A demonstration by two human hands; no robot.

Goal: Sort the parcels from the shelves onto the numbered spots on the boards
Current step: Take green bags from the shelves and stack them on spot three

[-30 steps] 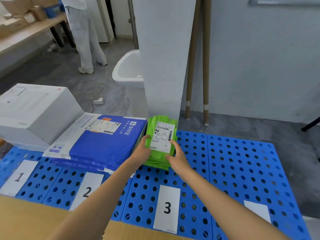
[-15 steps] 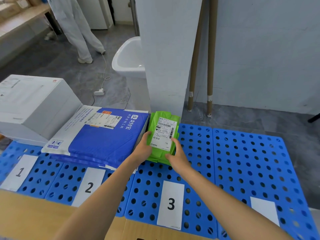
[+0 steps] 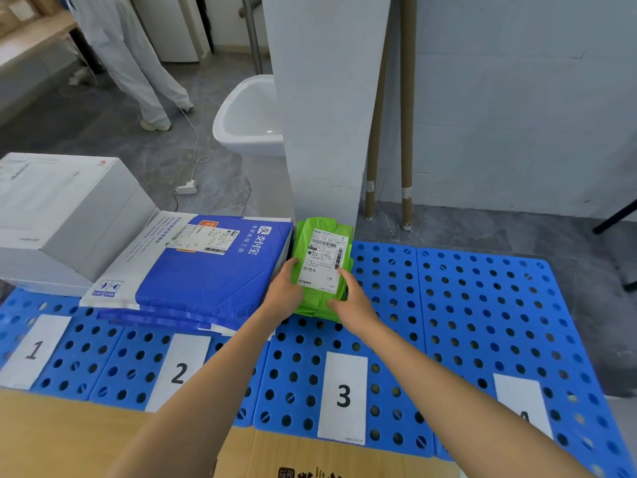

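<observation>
Green parcel (image 3: pixel 322 267) behind label 3 (image 3: pixel 343 396), left hand (image 3: pixel 284 291) and right hand (image 3: pixel 351 300) fingers gripping its sides; white box (image 3: pixel 65 215), blue mailer (image 3: pixel 206 270) already placed.

A single wide-angle camera, worn on the person's head, looks forward and steeply down. The number 3 label (image 3: pixel 343 396) lies low in the middle of the frame, close beneath the lens, on the blue boards (image 3: pixel 482 305) that fill the lower half. Nearer than the label, a cardboard box (image 3: pixel 69 443) cuts the bottom edge. Both forearms enter from the bottom on either side of the label. The left hand (image 3: pixel 284 294) and right hand (image 3: pixel 351 301) meet on the green parcel (image 3: pixel 322 267) just beyond it, near the frame's centre. Farther beyond the label a white pillar (image 3: pixel 327 115) rises to the top edge. Far beyond and left of the label, a person's legs (image 3: pixel 138 63) reach the upper-left corner. Straight board edges bow towards the frame's borders.
</observation>
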